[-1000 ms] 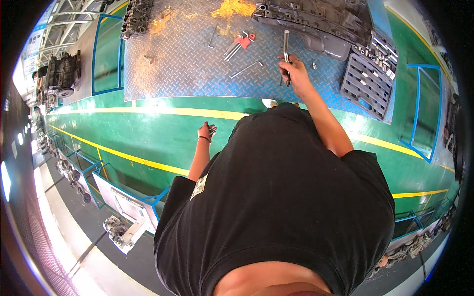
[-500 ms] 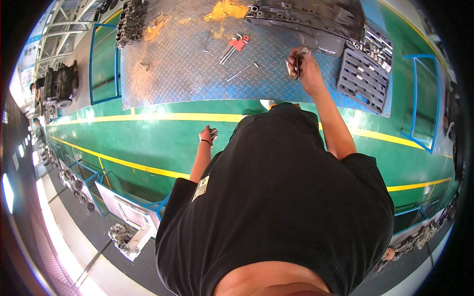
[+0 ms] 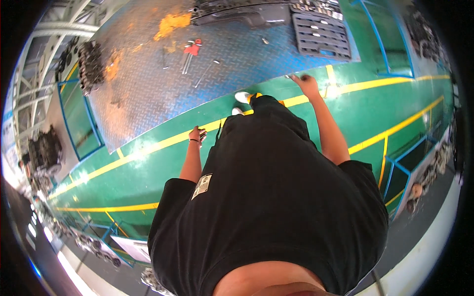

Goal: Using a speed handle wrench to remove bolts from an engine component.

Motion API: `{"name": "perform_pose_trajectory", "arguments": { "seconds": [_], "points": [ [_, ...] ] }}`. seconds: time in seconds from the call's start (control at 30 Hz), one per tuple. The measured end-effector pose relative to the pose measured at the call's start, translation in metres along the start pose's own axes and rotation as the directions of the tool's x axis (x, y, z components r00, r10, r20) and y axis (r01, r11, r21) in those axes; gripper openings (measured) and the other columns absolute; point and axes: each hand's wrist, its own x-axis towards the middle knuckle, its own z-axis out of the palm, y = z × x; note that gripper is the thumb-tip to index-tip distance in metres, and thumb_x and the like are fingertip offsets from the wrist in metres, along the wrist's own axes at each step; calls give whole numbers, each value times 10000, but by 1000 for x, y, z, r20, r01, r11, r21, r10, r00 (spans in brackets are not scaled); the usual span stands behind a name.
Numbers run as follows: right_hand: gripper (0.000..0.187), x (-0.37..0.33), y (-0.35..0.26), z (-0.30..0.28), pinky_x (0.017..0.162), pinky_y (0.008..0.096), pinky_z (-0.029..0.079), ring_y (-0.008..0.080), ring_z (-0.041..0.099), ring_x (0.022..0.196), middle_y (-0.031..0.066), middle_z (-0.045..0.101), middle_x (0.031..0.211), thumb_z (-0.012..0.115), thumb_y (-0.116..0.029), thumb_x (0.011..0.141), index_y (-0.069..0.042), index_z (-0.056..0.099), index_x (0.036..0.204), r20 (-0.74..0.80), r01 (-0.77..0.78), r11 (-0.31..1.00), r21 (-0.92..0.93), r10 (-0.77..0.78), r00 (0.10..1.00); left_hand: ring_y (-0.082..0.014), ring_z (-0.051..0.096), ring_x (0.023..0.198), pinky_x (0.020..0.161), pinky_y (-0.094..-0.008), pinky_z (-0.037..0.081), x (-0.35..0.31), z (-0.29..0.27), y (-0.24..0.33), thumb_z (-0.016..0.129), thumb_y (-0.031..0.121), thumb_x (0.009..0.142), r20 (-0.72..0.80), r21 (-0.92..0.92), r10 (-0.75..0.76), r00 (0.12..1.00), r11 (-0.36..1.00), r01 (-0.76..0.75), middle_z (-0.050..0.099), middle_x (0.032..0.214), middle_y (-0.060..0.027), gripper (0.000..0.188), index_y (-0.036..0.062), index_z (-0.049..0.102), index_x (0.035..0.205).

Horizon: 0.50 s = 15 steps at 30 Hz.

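My right hand (image 3: 308,86) is just off the near edge of the steel-plate table (image 3: 148,98), its fingers closed. A small shiny tip shows at the fingertips, but I cannot make out what it belongs to. My left hand (image 3: 198,134) hangs low over the green floor beside my body, fingers curled; what they hold, if anything, is too small to name. On the table lie a small metal piece (image 3: 265,41), a set of hex keys in a red holder (image 3: 191,50) and a thin metal rod with a bent end (image 3: 206,74). A grey socket tray (image 3: 322,37) lies to the right.
A dark engine part (image 3: 242,16) lies along the table's far side, beside the tray. An engine cylinder head (image 3: 90,66) stands at the left end. Blue-framed stands (image 3: 385,39) flank the table. Yellow lines (image 3: 148,151) run across the green floor.
My right hand has drawn back from above the table to its near edge. The small metal piece now shows on the tabletop. My body and view have turned to the right.
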Motion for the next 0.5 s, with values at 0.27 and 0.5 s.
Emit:
{"name": "perform_pose_trajectory", "arguments": {
  "seconds": [0.27, 0.5],
  "points": [
    [851, -315, 413, -10, 718, 357, 498, 192, 594, 931, 145, 470, 1301, 640, -523, 774, -71, 274, 1396, 272, -657, 711, -251, 703, 657, -208, 639, 668, 515, -281, 486, 4, 42, 24, 455, 348, 891, 122, 25, 74, 990, 997, -77, 656, 777, -123, 360, 21, 558, 781],
    [628, -378, 351, 78, 604, 355, 483, 247, 623, 736, 159, 653, 799, 465, -622, 823, -36, 652, 949, -109, -807, -117, 579, 970, -219, -239, 646, 677, 533, -314, 500, -11, 80, 9, 471, 347, 886, 106, 206, 73, 992, 974, -94, 651, 816, -124, 343, 21, 536, 800]
  ]
}}
